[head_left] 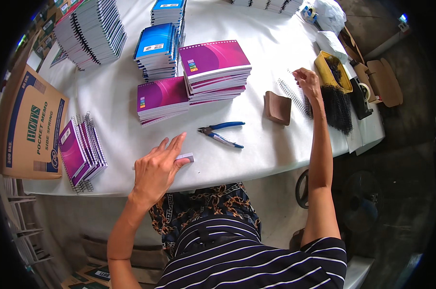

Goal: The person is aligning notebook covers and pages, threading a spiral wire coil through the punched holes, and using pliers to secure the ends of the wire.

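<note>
Near the front edge of the table, my left hand point(156, 168) rests over a small paper pad point(186, 157), thumb against its end; most of the pad is hidden under the palm. Out to the right, my right hand point(308, 83) has its fingers pinched on a thin spiral binding coil, only faintly visible at the fingertips. Pale coils point(291, 92) lie on the table just below that hand, with a bundle of black coils point(337, 108) to its right. Blue-handled cutting pliers point(222, 134) and a brown block point(277, 108) lie between my hands.
Purple notebooks point(215, 60) and blue spiral notebooks point(155, 41) stand in stacks at the back. Bound purple memo books point(78, 149) sit at the left beside a cardboard carton point(35, 127). A yellow bin point(322, 67) of black coils and a tape dispenser point(362, 98) are at the right.
</note>
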Motion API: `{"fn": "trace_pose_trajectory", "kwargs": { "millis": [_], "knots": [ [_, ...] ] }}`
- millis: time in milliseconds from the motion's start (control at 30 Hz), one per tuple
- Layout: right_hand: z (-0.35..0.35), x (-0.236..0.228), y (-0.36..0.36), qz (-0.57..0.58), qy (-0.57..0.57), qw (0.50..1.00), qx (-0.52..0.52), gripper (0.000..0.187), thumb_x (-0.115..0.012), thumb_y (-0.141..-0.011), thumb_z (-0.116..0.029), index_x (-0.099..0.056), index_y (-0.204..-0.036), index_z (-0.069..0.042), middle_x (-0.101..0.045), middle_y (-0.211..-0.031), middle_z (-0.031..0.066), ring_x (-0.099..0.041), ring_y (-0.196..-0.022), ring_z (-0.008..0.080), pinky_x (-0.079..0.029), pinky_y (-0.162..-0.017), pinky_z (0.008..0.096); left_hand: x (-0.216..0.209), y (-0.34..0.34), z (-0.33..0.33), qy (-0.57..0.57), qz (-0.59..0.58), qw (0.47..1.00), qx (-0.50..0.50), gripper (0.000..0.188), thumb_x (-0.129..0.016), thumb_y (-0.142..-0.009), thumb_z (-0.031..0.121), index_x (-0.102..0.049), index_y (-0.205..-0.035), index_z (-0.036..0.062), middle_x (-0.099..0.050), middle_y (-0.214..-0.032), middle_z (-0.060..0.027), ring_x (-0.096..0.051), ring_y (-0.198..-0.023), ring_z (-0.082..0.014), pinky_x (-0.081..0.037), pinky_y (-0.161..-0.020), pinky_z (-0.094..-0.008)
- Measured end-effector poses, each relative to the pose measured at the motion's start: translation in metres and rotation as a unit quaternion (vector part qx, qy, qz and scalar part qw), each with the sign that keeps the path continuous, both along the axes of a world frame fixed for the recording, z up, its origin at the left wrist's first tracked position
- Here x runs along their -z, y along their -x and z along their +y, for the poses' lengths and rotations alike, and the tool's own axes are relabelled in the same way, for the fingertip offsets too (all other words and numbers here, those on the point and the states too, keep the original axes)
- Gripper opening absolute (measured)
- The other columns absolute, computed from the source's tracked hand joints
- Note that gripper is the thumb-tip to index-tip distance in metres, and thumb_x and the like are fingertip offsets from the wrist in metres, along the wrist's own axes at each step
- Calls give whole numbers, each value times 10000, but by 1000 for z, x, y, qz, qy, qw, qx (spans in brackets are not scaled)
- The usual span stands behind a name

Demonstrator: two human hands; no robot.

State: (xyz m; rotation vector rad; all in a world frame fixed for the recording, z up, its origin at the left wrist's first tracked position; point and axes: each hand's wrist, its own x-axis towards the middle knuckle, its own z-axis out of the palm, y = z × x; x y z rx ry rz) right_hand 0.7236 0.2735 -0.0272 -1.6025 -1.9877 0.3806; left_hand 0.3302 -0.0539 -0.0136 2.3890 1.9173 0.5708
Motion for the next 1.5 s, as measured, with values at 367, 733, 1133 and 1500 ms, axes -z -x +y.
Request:
{"fn": "trace_pose_trajectory", "kwargs": {
  "millis": [367, 733, 1133, 1500],
  "knots": [
    [-214, -39, 167, 183, 107, 903, -374, 224, -757, -801, 14, -746, -1011, -62, -676, -936, 40, -634, -785, 142, -513, -676, 281, 7, 1, 2, -25, -15, 999, 18, 568, -646, -893, 339, -517, -1413, 153, -681, -1227, -52, -669, -1086, -299, -575, -789, -388],
    [-217, -21, 187, 125, 194, 864, -446, 149, -670, -873, -30, -665, -1020, -5, -621, -843, 121, -607, -725, 287, -472, -654, 388, 3, 2, 3, -16, -4, 1000, 23, 612, -653, -880, 341, -488, -1440, 154, -671, -1243, -62, -648, -1110, -305, -519, -943, -440],
    [-235, -27, 191, -62, 20, 898, -435, 230, -670, -892, -131, -521, -1033, -29, -588, -1034, 113, -633, -865, 308, -508, -716, 417, 1, -7, 5, 39, -66, 997, -1, 510, -717, -845, 278, -605, -1331, 175, -684, -1225, -51, -674, -1062, -285, -572, -830, -381],
    [-234, -44, 191, -28, 198, 874, -443, 172, -627, -925, -142, -564, -1025, -18, -668, -969, 185, -660, -855, 363, -515, -719, 453, -9, -3, 4, 145, -4, 989, 22, 452, -650, -896, 381, -604, -1322, 235, -690, -1164, 21, -707, -866, -221, -592, -652, -378]
  ]
}}
